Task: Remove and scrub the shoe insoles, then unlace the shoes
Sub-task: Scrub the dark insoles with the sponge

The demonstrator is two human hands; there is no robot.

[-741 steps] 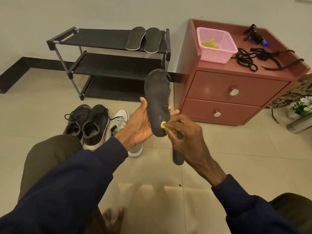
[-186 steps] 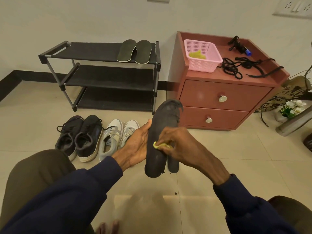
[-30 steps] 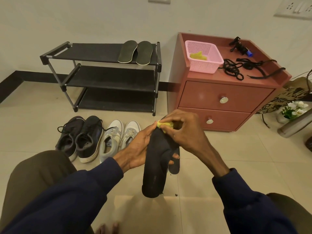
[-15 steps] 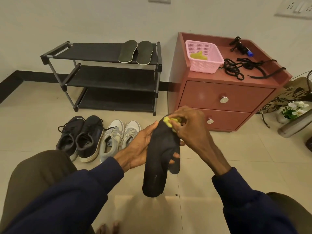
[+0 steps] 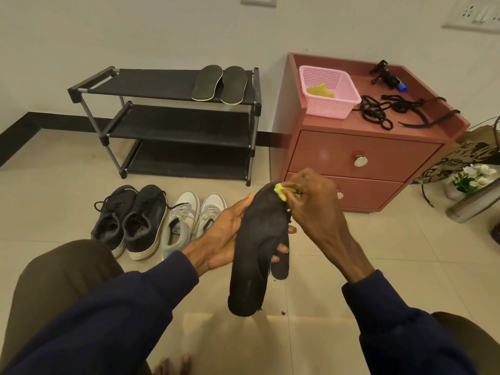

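Two black insoles (image 5: 257, 239) sit gripped in the left hand (image 5: 224, 234), fingers wrapped round them, toes up, over the tiled floor (image 5: 378, 266). Right hand (image 5: 313, 204) pinches a yellow scrub pad (image 5: 281, 191) against the front insole's toe end. Both pairs of shoes, black (image 5: 130, 220) and grey (image 5: 189, 220), stand beside the rack (image 5: 162, 117)

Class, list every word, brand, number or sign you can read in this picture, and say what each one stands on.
No text can be read for certain.
Black insole in the left hand: small pale print near the heel, too small to read.
Paper bag beside the red cabinet: bold dark lettering, cut off and blurred.
Grey shoe: small dark mark inside, unreadable.
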